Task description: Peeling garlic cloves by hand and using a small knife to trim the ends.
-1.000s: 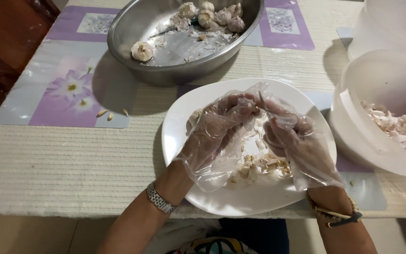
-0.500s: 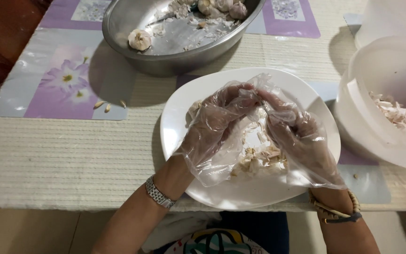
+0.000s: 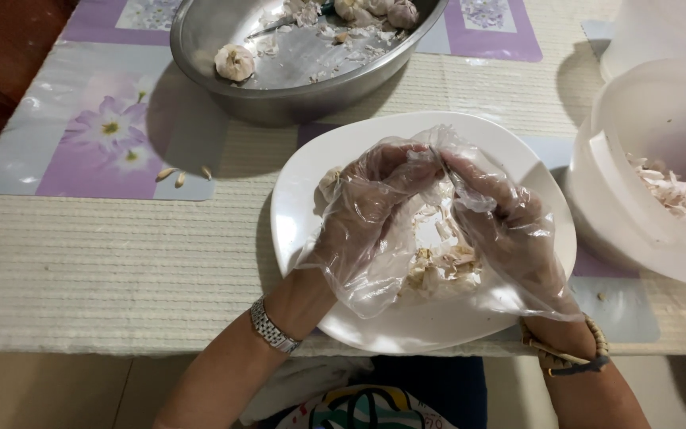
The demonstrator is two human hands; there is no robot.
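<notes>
1. Purple flowered placemat (image 3: 97, 135), flat on the bench (image 3: 105, 270) at far left; a few loose pale cloves (image 3: 180, 175) are lying on its near edge.

2. Round steel bowl (image 3: 279, 95), standing behind the plate; it is holding whole garlic bulbs (image 3: 234, 61) and scraps of papery skin.

3. Round white plate (image 3: 311, 238), centre; we are working directly over it, and a heap of peeled skins (image 3: 442, 266) is collecting on it beneath our fingers.

4. Left hand (image 3: 367, 206), in a loose clear plastic glove, wristwatch at the wrist; fingers are curling closed, pinching a small garlic piece at the fingertips. The piece itself is mostly hidden by glove film, so we cannot tell its exact shape.

5. Right hand (image 3: 502, 222), gloved likewise, beaded bracelet at the wrist; fingertips are meeting the left hand's and gripping the same piece above the plate's far half.

6. White plastic tub (image 3: 637, 191), far right, touching the plate's rim or just beside it; it is holding more pale skins.

Handling note: we are judging that keeping the pinch low over the plate lets skins drop onto the heap, and that the baggy glove tips are liable to slip.
</notes>
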